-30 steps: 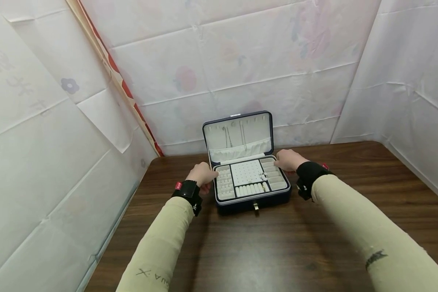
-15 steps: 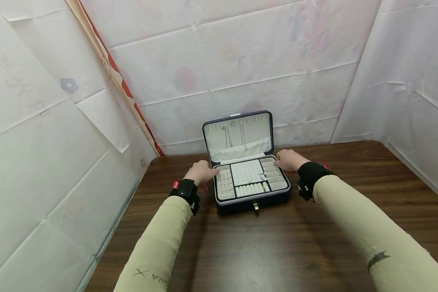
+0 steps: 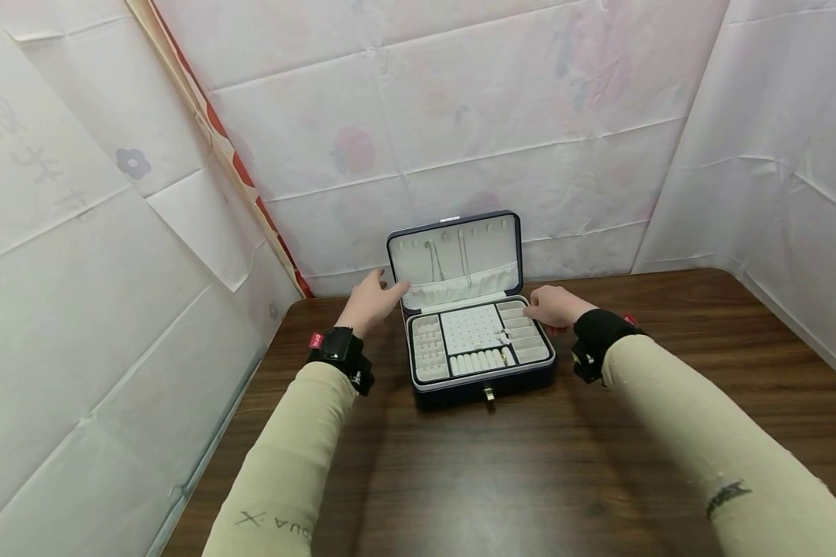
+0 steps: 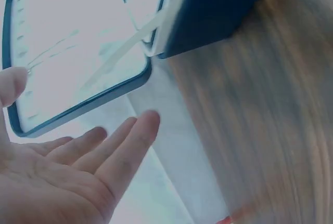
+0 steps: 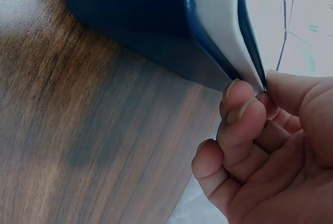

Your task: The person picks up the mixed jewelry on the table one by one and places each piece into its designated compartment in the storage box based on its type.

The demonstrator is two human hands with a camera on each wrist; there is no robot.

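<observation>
The jewellery box (image 3: 470,325) stood open near the back of the table (image 3: 529,464). The right hand (image 3: 553,305) pinched the tray's right rim with curled fingers (image 5: 242,115); the left hand (image 3: 372,298), fingers straight, touched the lid (image 3: 453,259).

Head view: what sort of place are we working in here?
Probably a makeshift recording booth, not a lived-in room: white sheeting screens three sides of a dark wooden table, with only an open jewelry box on it.

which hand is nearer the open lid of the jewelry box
Left. The left hand is at the lid's left edge; the right hand rests lower, at the tray's right rim.
</observation>
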